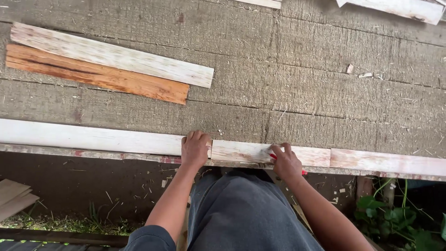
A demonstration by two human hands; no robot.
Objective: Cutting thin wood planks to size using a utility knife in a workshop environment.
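Head view looks down on a rough wooden bench [302, 60]. A pale strip [241, 151] lies along the near edge of the bench. The left hand [195, 148] lies flat and closed down on the strip, probably to keep it from sliding. The right hand [285, 160] grips a red pencil [274, 156] with its tip on the same strip. Two shorter slats [107, 65] lie apart near the far left corner.

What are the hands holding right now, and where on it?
The right hand pinches a red marking tool near its tip against the short pale strip. The left hand presses flat on that strip's left end, gripping nothing.
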